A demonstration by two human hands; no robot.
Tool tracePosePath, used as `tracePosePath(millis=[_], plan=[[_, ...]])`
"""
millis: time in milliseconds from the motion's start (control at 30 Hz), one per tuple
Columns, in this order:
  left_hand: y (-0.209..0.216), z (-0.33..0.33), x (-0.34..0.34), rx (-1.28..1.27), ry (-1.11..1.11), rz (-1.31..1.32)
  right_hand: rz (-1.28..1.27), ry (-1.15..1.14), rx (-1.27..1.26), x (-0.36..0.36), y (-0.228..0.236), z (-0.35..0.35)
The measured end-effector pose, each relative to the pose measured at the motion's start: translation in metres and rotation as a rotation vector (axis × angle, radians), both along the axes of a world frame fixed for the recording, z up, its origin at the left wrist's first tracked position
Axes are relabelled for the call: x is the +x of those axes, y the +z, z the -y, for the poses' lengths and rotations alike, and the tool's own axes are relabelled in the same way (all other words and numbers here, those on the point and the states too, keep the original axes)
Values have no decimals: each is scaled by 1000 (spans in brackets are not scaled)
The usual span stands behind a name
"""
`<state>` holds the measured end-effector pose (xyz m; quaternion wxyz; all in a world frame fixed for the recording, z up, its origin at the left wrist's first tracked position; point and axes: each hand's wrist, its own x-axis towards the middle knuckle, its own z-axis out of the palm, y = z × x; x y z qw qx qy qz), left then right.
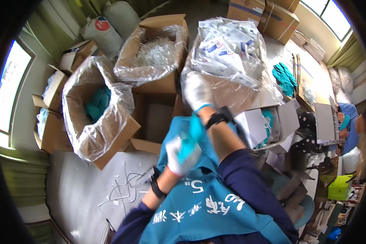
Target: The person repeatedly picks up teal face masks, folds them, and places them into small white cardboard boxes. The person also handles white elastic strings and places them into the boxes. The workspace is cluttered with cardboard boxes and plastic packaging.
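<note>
My left hand, in a white glove, is in front of my blue apron, closed on a soft teal piece that is smeared by motion. The teal runs up toward my right wrist; where it ends against the apron is hard to tell. My right hand, also white-gloved, is raised at the near left edge of a plastic-lined box. Motion blurs its fingers, so their closure is hidden. Clear and white flat packets with blue print heap up in that box.
A lined carton at left holds teal pieces. Behind it stands a carton of clear, thin items. An opened carton sits between. At right are a white box, teal gloves and another person. Thin tubing lies on the floor.
</note>
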<state>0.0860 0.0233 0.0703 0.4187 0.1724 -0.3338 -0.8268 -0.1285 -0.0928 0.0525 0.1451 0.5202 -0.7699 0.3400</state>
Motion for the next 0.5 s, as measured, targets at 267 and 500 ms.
tracePosePath(millis=[267,500], plan=[[65,29,11,342,-76,260,1394,526,16,-48,44,-80],[-5,17,-37,1011,-820,-504,1911,852,53,33,26,-145]])
